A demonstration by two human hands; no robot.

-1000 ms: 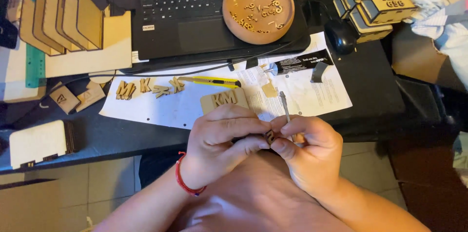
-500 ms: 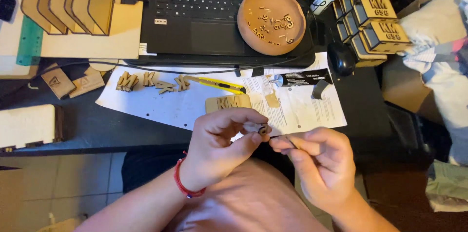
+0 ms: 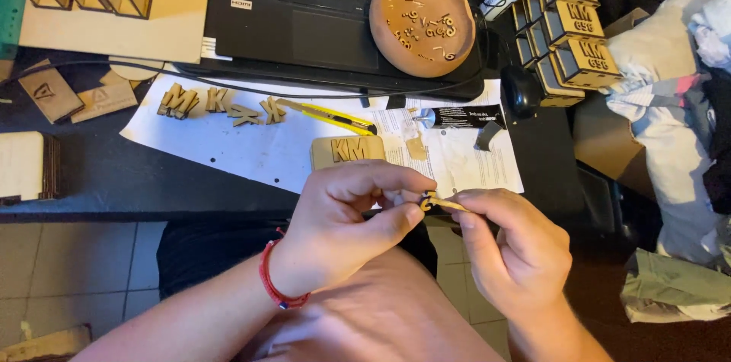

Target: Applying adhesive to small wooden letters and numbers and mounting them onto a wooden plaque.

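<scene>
At the centre of the frame, just below the desk edge (image 3: 152, 213), the left hand (image 3: 346, 229) and right hand (image 3: 518, 248) meet, fingertips pinched narrowly on a small wooden piece (image 3: 432, 200) held between them above the lap, with open room below. Just above, on the white paper (image 3: 251, 153), lies a wooden plaque (image 3: 346, 150); further up, a yellow utility knife (image 3: 327, 114) and the laptop (image 3: 304, 4).
</scene>
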